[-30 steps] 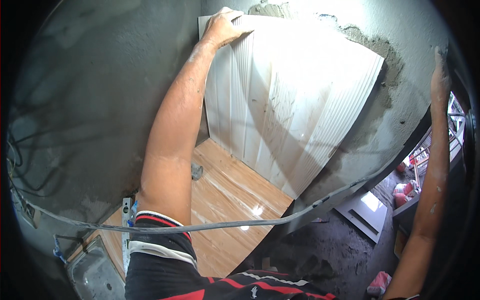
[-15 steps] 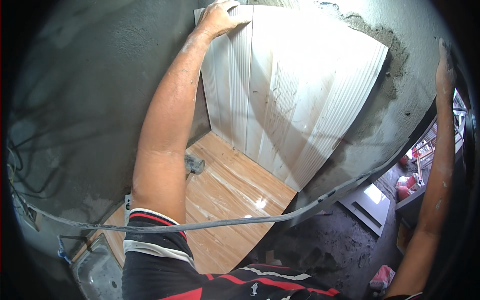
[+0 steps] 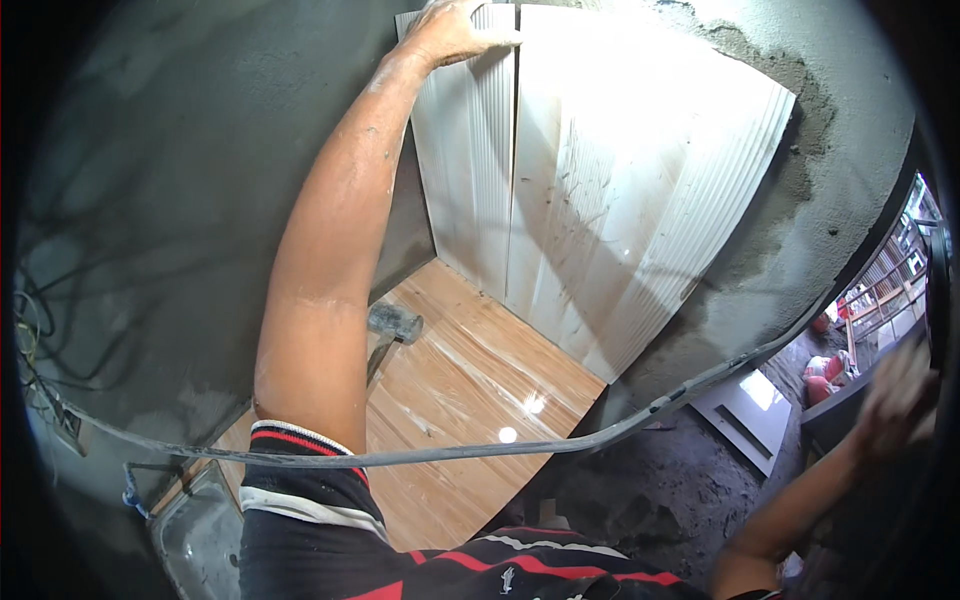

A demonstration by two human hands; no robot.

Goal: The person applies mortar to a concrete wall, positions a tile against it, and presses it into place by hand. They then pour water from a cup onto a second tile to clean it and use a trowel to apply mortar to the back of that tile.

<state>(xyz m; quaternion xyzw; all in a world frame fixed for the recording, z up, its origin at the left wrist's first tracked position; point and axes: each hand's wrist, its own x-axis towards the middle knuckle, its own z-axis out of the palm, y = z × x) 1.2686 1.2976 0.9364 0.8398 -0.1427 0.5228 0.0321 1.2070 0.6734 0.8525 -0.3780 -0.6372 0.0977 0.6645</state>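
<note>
My left hand (image 3: 455, 32) grips the top edge of a narrow white ribbed tile (image 3: 465, 170), its thumb reaching toward a wider white tile (image 3: 610, 170) alongside, with a dark seam between them. Both stand on a glossy wood-patterned slab (image 3: 470, 400) against the plastered wall. A grey mallet (image 3: 395, 322) lies on the slab, partly hidden by my left forearm. My right hand (image 3: 895, 395) is low at the right beside a dark edge, smeared by motion; whether it holds anything is unclear.
A grey cable or hose (image 3: 500, 447) crosses in front. A steel sink (image 3: 200, 525) is at lower left, loose wires (image 3: 35, 330) by the grey left wall (image 3: 170, 180). At right are a pale panel (image 3: 740, 410) on the dirty floor, red-and-white sacks (image 3: 823, 372) and a railing (image 3: 880, 290).
My right hand has come down from high on the right wall. The seam between the white tiles shows wider and darker. My left hand stays on the top edge. More of the mallet shows.
</note>
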